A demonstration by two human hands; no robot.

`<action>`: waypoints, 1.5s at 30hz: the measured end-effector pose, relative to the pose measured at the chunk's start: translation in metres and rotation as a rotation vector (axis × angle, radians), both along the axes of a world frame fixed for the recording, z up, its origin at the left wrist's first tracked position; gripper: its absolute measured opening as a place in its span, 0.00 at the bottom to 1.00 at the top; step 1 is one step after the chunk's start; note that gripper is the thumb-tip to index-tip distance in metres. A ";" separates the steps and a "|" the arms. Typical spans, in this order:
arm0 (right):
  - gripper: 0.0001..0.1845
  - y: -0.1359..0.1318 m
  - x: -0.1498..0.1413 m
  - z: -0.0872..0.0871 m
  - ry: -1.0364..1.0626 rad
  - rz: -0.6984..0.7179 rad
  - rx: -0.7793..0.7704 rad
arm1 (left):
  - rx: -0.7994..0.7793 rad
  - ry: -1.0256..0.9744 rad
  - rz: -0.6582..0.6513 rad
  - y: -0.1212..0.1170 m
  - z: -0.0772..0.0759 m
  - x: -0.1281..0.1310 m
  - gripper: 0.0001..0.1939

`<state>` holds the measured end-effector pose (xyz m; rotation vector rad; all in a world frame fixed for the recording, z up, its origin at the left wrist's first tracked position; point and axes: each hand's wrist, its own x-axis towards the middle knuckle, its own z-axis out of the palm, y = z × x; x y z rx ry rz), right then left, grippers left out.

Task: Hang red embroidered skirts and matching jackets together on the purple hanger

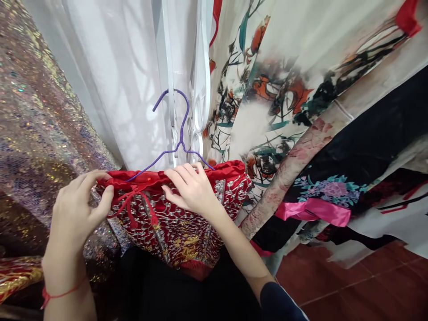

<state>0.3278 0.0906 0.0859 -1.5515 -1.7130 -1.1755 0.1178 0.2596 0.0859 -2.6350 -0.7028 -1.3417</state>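
**Red garment with a purple hanger at its top edge**

Cream fabric with painted flowers slants across the right. Sequined fabric drapes at the left, with a white cloth between them. A black garment with a pink ribbon sits lower right. The red garment is in the centre, in front of these, silver and gold patterned. The left hand is clamped on its left end, thumb in front; the right hand is clamped on its top edge near the middle. The hanger's arms dip behind that edge; its hook overlaps a white upright strip. A red cord is tied in front.
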 end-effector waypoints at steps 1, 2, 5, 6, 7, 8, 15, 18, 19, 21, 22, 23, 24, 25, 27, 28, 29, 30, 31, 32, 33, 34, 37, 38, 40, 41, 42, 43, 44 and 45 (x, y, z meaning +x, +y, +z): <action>0.14 -0.002 0.005 -0.001 0.011 -0.002 -0.048 | 0.008 0.023 -0.001 0.002 -0.001 -0.001 0.15; 0.14 -0.006 0.010 -0.002 0.015 -0.004 -0.078 | 0.038 0.048 -0.010 0.003 -0.003 -0.003 0.14; 0.13 -0.020 0.024 -0.005 -0.010 -0.001 -0.071 | 0.172 0.080 -0.089 0.004 -0.009 -0.007 0.13; 0.13 -0.026 0.029 -0.005 -0.025 -0.002 -0.064 | 0.191 0.079 -0.117 0.003 -0.010 -0.009 0.14; 0.13 -0.032 0.034 -0.004 -0.039 -0.007 -0.058 | 0.190 0.068 -0.139 0.003 -0.011 -0.011 0.14; 0.13 -0.039 0.039 -0.002 -0.050 -0.018 -0.056 | 0.173 0.051 -0.151 0.003 -0.012 -0.012 0.15; 0.20 -0.086 0.098 0.014 0.013 -0.121 -0.100 | 0.049 -0.150 -0.116 0.003 -0.012 -0.012 0.11; 0.22 -0.100 0.117 0.019 0.022 -0.112 -0.138 | 0.087 -0.206 -0.030 0.010 -0.016 -0.007 0.13; 0.22 -0.103 0.120 0.021 0.006 -0.111 -0.137 | 0.089 -0.233 0.000 0.013 -0.018 -0.006 0.14; 0.22 -0.106 0.123 0.024 -0.044 -0.120 -0.106 | 0.091 -0.297 0.054 0.022 -0.021 -0.006 0.16; 0.21 -0.107 0.122 0.026 -0.069 -0.128 -0.082 | 0.098 -0.329 0.080 0.025 -0.022 -0.006 0.17; 0.20 -0.107 0.122 0.026 -0.092 -0.135 -0.059 | 0.106 -0.358 0.104 0.029 -0.023 -0.006 0.18; 0.20 -0.105 0.121 0.026 -0.113 -0.139 -0.043 | 0.110 -0.382 0.122 0.031 -0.023 -0.006 0.18; 0.19 -0.103 0.120 0.026 -0.128 -0.142 -0.032 | 0.102 -0.398 0.135 0.031 -0.024 -0.005 0.19; 0.18 -0.098 0.121 0.021 -0.138 -0.149 -0.037 | 0.043 -0.406 0.145 0.029 -0.024 -0.003 0.20; 0.18 -0.095 0.121 0.018 -0.132 -0.157 -0.045 | 0.004 -0.392 0.146 0.027 -0.024 -0.002 0.21; 0.17 -0.092 0.123 0.015 -0.118 -0.167 -0.054 | -0.033 -0.367 0.142 0.024 -0.023 0.000 0.21; 0.17 -0.089 0.124 0.012 -0.104 -0.176 -0.059 | -0.058 -0.341 0.140 0.021 -0.021 0.003 0.22; 0.16 -0.088 0.126 0.009 -0.091 -0.184 -0.055 | -0.070 -0.308 0.129 0.017 -0.019 0.005 0.22; 0.15 -0.087 0.128 0.007 -0.085 -0.192 -0.046 | -0.071 -0.269 0.108 0.014 -0.017 0.007 0.22; 0.15 -0.086 0.129 0.005 -0.084 -0.200 -0.035 | -0.069 -0.232 0.079 0.012 -0.014 0.008 0.22; 0.14 -0.087 0.130 0.004 -0.088 -0.207 -0.024 | -0.065 -0.204 0.049 0.009 -0.011 0.009 0.22; 0.12 -0.087 0.130 0.001 -0.088 -0.226 0.012 | -0.068 -0.168 -0.017 0.003 -0.001 0.012 0.24; 0.12 -0.086 0.129 0.000 -0.071 -0.231 0.025 | -0.072 -0.163 -0.024 0.000 0.002 0.014 0.24; 0.11 -0.082 0.123 -0.003 -0.023 -0.244 0.048 | -0.080 -0.122 -0.045 -0.006 0.006 0.018 0.24; 0.10 -0.079 0.120 -0.005 0.002 -0.249 0.058 | -0.079 -0.091 -0.063 -0.010 0.007 0.021 0.25; 0.09 -0.075 0.117 -0.007 0.023 -0.254 0.072 | -0.071 -0.062 -0.080 -0.013 0.008 0.024 0.25; 0.08 -0.071 0.113 -0.010 0.036 -0.256 0.091 | -0.056 -0.034 -0.091 -0.016 0.008 0.026 0.26; 0.08 -0.068 0.111 -0.012 0.042 -0.257 0.111 | -0.040 -0.003 -0.093 -0.019 0.009 0.029 0.26; 0.08 -0.064 0.108 -0.014 0.043 -0.257 0.133 | -0.020 0.018 -0.082 -0.021 0.009 0.031 0.25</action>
